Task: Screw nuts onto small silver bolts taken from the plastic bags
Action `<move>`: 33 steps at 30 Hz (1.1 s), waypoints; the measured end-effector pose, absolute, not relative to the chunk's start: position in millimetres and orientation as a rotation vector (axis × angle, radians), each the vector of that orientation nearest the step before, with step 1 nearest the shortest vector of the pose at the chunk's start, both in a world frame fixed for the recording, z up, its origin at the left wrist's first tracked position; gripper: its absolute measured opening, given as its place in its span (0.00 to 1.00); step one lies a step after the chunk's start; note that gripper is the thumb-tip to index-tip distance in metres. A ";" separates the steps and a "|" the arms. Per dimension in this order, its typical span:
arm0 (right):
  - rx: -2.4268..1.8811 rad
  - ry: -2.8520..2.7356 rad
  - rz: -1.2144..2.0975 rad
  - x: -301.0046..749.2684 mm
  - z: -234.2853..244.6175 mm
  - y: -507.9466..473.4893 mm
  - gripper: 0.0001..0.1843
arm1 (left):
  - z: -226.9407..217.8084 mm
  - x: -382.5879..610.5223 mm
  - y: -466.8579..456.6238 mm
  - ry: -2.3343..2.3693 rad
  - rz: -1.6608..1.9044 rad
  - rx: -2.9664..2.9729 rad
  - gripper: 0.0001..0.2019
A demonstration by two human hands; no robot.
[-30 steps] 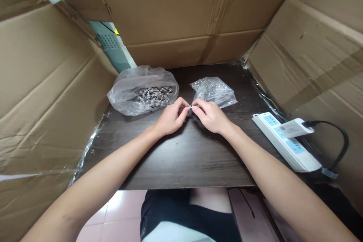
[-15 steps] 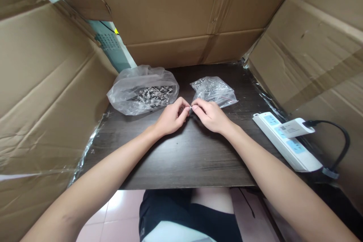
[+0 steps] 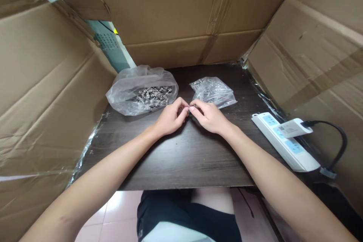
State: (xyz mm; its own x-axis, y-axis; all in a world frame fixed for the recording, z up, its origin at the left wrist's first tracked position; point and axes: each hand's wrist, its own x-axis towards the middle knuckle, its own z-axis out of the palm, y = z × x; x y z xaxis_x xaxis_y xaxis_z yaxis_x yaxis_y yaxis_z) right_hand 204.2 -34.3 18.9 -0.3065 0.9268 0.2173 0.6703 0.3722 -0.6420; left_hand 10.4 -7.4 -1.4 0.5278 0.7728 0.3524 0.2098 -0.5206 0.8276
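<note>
Over the middle of the dark table (image 3: 176, 166), my left hand (image 3: 172, 116) and my right hand (image 3: 209, 116) meet fingertip to fingertip. Both are closed in a pinch around something tiny that the fingers almost wholly cover; its kind cannot be made out. Behind my left hand lies a large clear plastic bag (image 3: 127, 89), its mouth open, with many small silvery screw-like metal parts (image 3: 155, 95) inside. A smaller clear zip bag (image 3: 214, 90) of little metal pieces rests just beyond my right hand.
Cardboard walls (image 3: 170, 7) enclose the table at the back and both sides. On the right lies a white power strip (image 3: 286, 143) with a white plug-in adapter (image 3: 295, 127) and a black cable (image 3: 342, 136). A teal perforated panel (image 3: 106, 41) shows through a gap at back left.
The right fingertips have closed in against the left ones, covering the small shiny bit that showed between them before. The bags have not moved.
</note>
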 end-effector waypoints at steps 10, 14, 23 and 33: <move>-1.330 -2.092 0.556 204.3 15.8 -32.8 0.08 | -1.9 11.5 -7.0 0.796 0.929 1.965 0.08; -1.349 -2.087 0.524 204.5 12.6 -32.2 0.11 | -1.7 11.5 -6.9 0.812 0.920 1.959 0.08; -1.368 -2.074 0.479 203.9 11.6 -31.3 0.10 | -4.2 10.4 -5.8 0.825 0.947 1.996 0.11; -1.377 -2.048 0.464 204.5 12.7 -30.2 0.08 | -2.1 12.8 -5.3 0.906 0.976 2.061 0.07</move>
State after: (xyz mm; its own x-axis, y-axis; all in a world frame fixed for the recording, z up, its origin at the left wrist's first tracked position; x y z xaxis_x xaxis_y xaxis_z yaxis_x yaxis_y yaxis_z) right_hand 204.5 -30.2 12.7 -0.2642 0.9174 0.2978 0.6993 0.3948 -0.5959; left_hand 12.8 -5.3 -2.1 0.4776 0.8024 0.3578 0.2970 -0.5308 0.7938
